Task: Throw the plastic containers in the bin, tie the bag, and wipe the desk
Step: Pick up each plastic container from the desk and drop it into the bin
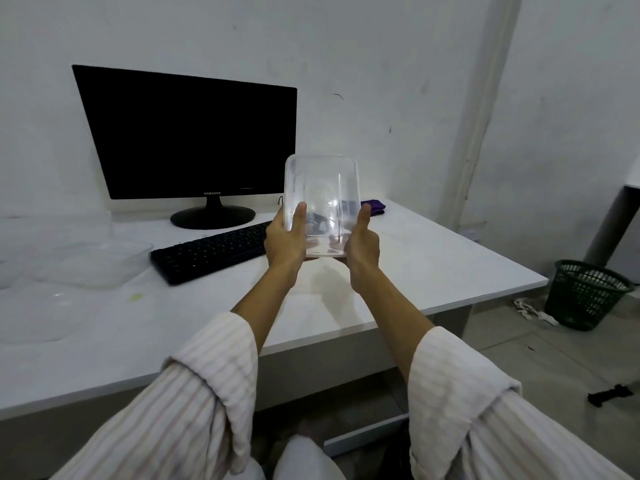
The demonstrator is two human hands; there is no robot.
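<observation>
Striped rolled sleeves nearest. Left hand and right hand each in clamped grip on clear rectangular plastic container, raised above white desk. More clear containers on desk left. Green mesh bin well apart on floor, no bag visible. Binning barely begun; tying, wiping left.

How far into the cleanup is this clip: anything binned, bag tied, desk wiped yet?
Early. Nothing visibly done: the green bin on the floor shows no bag or containers that I can make out. In hand: the left hand and right hand hold one clear container above the desk. Left: more clear containers at the desk's left, a greenish smear, and the purple cloth lies untouched.
</observation>
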